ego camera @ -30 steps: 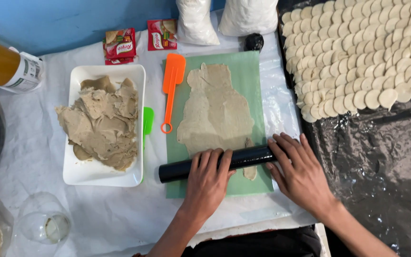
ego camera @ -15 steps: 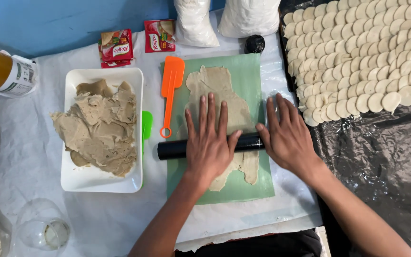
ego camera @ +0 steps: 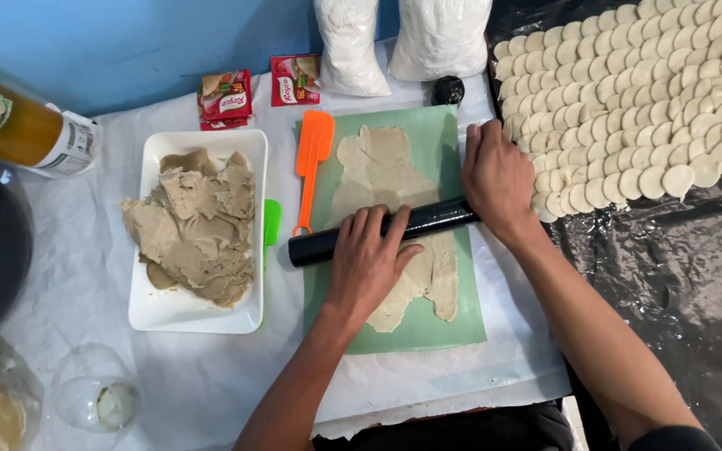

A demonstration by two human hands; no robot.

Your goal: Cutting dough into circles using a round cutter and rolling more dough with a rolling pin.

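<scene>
A black rolling pin (ego camera: 428,221) lies across flattened beige dough (ego camera: 378,171) on a green mat (ego camera: 453,313). My left hand (ego camera: 369,263) presses flat on the pin's left-middle, fingers spread. At the pin's right end rests my right hand (ego camera: 497,175), its fingers pointing away from me. The pin sits tilted, its left end nearer to me. Dough shows both beyond the pin and on its near side.
A white tray (ego camera: 169,313) of beige dough pieces stands left. An orange spatula (ego camera: 311,159) lies beside the mat. Several cut dough rounds (ego camera: 645,92) cover black plastic at right. Two white bags (ego camera: 394,38), red sachets (ego camera: 227,96), a bottle (ego camera: 31,134) and a glass (ego camera: 94,392) surround.
Both hands have rolled the pin away from me, from the mat's near end to about its middle, leaving flattened dough behind it.
</scene>
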